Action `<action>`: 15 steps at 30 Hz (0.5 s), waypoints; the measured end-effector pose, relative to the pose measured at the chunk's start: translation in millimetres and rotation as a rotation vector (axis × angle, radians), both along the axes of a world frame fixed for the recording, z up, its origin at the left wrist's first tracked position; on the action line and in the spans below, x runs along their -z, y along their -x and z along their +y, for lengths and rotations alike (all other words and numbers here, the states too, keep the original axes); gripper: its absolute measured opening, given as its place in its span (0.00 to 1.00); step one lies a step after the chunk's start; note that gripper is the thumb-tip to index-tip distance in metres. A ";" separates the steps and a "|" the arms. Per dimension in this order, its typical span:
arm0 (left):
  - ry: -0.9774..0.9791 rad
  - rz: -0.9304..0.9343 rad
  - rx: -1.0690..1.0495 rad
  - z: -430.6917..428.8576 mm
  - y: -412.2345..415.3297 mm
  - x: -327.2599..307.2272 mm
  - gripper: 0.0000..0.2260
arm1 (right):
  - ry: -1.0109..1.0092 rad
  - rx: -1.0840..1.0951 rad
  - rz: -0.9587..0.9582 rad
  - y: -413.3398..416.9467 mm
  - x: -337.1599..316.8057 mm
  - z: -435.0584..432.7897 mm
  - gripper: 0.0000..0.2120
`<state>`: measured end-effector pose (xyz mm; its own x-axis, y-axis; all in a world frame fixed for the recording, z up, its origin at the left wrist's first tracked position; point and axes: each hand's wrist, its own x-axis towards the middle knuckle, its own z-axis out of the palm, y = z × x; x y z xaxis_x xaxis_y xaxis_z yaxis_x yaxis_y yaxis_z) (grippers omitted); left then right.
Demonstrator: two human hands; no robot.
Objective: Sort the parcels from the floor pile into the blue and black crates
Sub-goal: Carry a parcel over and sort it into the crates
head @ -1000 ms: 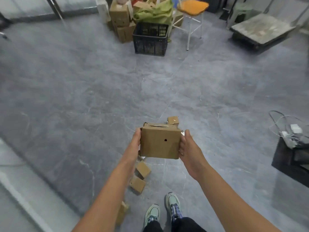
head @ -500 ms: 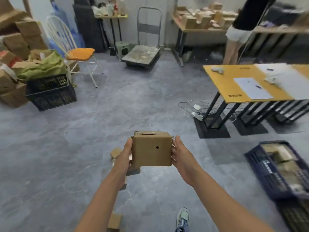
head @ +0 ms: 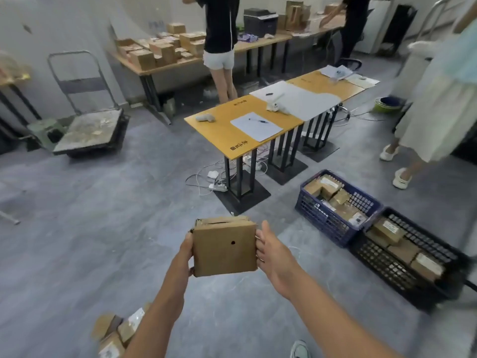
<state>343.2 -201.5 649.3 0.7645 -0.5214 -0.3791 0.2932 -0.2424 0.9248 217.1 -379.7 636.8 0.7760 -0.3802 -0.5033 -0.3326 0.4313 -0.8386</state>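
Observation:
I hold a brown cardboard parcel [head: 225,248] with a small black hole in its front face, chest-high above the grey floor. My left hand [head: 186,250] grips its left side and my right hand [head: 268,250] grips its right side. The blue crate [head: 322,215] stands on the floor to the right, with several parcels inside. The black crate [head: 402,285] sits against it, nearer and further right, also holding several parcels. A few parcels of the floor pile [head: 114,332] lie at the bottom left, partly hidden by my left forearm.
An orange-topped table [head: 227,135] on black legs stands straight ahead, with cables and a power strip [head: 218,186] at its base. A platform trolley [head: 90,130] is at the left. People stand at the back and at the right [head: 436,120].
My view has swung to the right while both hands kept the parcel. The black crate by the chair has left the view, and the blue and black crates have come fully into view at the right.

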 end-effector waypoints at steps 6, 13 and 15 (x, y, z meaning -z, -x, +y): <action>-0.036 -0.015 0.140 -138.4 16.7 4.0 0.21 | -0.059 0.158 -0.028 39.7 4.5 -115.3 0.38; -0.135 0.054 0.216 -293.8 21.9 17.9 0.19 | -0.083 0.325 -0.030 85.3 16.4 -228.7 0.36; -0.149 0.031 0.323 -318.6 28.9 21.1 0.21 | -0.089 0.374 -0.025 94.5 20.9 -253.0 0.35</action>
